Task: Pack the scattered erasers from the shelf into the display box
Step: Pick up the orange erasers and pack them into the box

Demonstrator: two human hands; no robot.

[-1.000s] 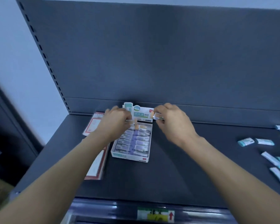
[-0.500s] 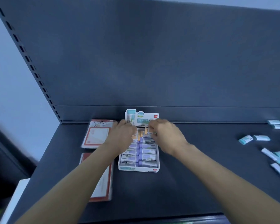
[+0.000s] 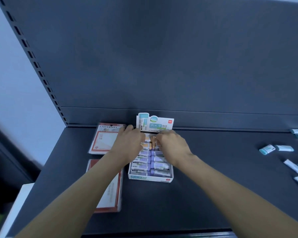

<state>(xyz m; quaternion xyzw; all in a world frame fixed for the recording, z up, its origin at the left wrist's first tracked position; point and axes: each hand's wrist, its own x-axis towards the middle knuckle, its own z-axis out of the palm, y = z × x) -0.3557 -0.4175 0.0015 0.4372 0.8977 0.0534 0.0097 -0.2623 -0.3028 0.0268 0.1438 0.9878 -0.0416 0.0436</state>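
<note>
While the white display box (image 3: pixel 150 176) sat toward the back of the dark shelf (image 3: pixel 205 194), left of its middle, purple-and-white packed erasers (image 3: pixel 141 166) lay flat in two columns across its nearer rows and orange-sleeved ones filled the far end. The person's two hands met over that far end. The right hand (image 3: pixel 172 146) had its thumb and fingers curled round one upright orange eraser (image 3: pixel 154 141), pinching it just above the rows. The left hand (image 3: pixel 129 143) pressed in beside it, knuckles up and fingertips tucked down out of sight, so whether it grasped anything could not be told. Both bare forearms reached in from the lower edge of the view. Behind the hands the box's printed header card (image 3: pixel 155 123) stood upright, close to the shelf's grey back panel (image 3: pixel 162 57). Well apart, along the right side of the shelf, the loose erasers (image 3: pixel 267 149) in pale teal and white wrappers lay scattered at varied angles, some cut off by the edge of the picture. To the left of the box, two red-bordered certificate packs (image 3: pixel 105 140) lay flat, one behind the other, the nearer partly under the left forearm. A slotted upright (image 3: pixel 33 60) ran up the shelving's left edge, with a pale wall (image 3: pixel 10 100) beyond it.
</note>
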